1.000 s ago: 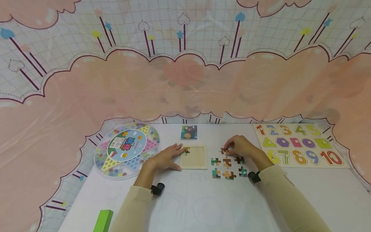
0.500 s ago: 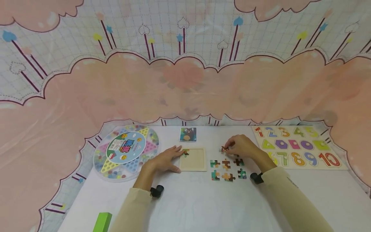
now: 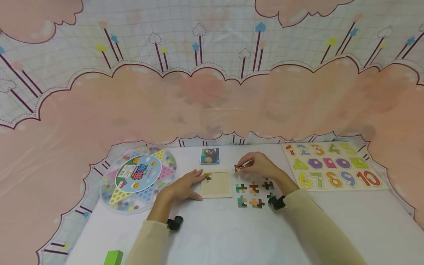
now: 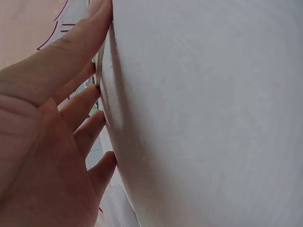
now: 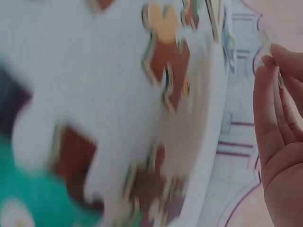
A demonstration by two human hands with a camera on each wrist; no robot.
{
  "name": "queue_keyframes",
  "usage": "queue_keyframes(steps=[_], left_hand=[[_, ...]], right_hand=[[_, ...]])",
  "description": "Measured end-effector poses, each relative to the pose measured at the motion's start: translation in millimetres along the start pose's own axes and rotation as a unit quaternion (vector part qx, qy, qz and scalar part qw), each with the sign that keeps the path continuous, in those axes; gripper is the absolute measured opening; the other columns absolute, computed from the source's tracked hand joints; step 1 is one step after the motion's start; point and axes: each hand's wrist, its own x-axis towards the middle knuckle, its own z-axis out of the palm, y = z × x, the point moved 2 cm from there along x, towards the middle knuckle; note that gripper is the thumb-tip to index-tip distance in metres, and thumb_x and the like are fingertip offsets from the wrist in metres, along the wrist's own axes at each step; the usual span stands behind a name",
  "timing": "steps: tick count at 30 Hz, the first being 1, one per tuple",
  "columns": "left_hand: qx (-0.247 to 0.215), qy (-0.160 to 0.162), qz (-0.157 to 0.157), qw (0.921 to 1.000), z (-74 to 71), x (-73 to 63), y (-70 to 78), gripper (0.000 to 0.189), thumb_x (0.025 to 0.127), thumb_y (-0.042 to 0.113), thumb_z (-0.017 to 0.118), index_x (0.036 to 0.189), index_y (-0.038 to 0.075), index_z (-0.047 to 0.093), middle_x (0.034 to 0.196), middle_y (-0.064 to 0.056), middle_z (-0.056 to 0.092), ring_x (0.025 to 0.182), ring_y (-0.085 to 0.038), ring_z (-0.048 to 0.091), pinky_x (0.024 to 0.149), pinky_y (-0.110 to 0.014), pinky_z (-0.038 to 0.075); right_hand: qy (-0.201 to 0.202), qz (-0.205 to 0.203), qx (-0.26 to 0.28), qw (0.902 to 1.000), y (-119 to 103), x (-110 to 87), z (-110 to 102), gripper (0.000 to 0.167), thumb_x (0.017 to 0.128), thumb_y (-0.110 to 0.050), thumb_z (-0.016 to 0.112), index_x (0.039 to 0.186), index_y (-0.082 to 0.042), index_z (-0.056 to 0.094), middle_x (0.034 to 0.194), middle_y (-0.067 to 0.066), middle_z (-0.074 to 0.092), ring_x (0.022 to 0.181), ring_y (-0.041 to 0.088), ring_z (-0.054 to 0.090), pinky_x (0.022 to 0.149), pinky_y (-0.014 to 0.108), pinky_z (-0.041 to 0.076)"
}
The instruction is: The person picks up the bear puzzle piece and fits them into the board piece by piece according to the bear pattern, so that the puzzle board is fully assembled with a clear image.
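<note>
My left hand (image 3: 182, 187) lies with fairly straight fingers against the left side of a shallow wooden puzzle tray (image 3: 218, 188). Its thumb is at the near left corner; the fingertips reach the far left one, beside a green-and-brown jigsaw piece (image 3: 208, 177) inside the tray. In the left wrist view the left hand (image 4: 57, 127) has its fingers spread along the white surface. Between thumb and fingers, my right hand (image 3: 261, 165) pinches a small brown jigsaw piece (image 3: 236, 168) above the table, right of the tray. Only a thin edge of that piece (image 5: 264, 41) shows in the right wrist view.
Several loose jigsaw pieces (image 3: 253, 188) lie right of the tray, some partly under the right wrist. A bear picture card (image 3: 210, 156) is behind the tray. A round Chinese checkers set (image 3: 139, 176) stands left, a number board (image 3: 334, 165) right, a green block (image 3: 113, 257) at front left.
My right hand has lifted the brown jigsaw piece and carried it left towards the tray. The left hand stays at the tray's side. The head view has shifted slightly.
</note>
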Motion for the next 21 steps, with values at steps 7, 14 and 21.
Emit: queue_keyframes(steps=[7, 14, 21], left_hand=[[-0.012, 0.001, -0.013, 0.9998, 3.5, -7.9, -6.1, 0.086, 0.082, 0.023, 0.084, 0.156, 0.012, 0.042, 0.171, -0.010, 0.025, 0.161, -0.039, 0.014, 0.129, -0.063, 0.017], [-0.001, 0.000, 0.005, 1.0000, 5.1, -2.9, -4.7, 0.087, 0.081, 0.023, 0.085, 0.156, 0.011, 0.042, 0.171, -0.012, 0.026, 0.161, -0.039, 0.014, 0.129, -0.062, 0.018], [-0.006, 0.004, -0.010, 0.9999, 0.9, -0.2, -4.9, 0.086, 0.082, 0.023, 0.084, 0.156, 0.014, 0.042, 0.172, -0.008, 0.024, 0.161, -0.036, 0.013, 0.130, -0.060, 0.016]], right_hand=[[-0.011, 0.035, 0.031, 0.9989, -8.2, 9.2, 31.6, 0.017, 0.089, -0.011, 0.077, 0.106, -0.009, 0.079, 0.119, 0.011, 0.074, 0.095, 0.015, 0.073, 0.081, 0.030, 0.062], [0.002, 0.054, 0.045, 0.9975, -9.7, 15.7, 50.4, 0.016, 0.089, -0.012, 0.078, 0.105, -0.011, 0.080, 0.119, 0.010, 0.074, 0.092, 0.014, 0.074, 0.075, 0.026, 0.062], [0.001, 0.047, 0.030, 0.9984, -21.9, 26.2, 59.3, 0.018, 0.088, -0.016, 0.080, 0.104, -0.010, 0.080, 0.115, 0.010, 0.076, 0.090, 0.013, 0.070, 0.075, 0.026, 0.061]])
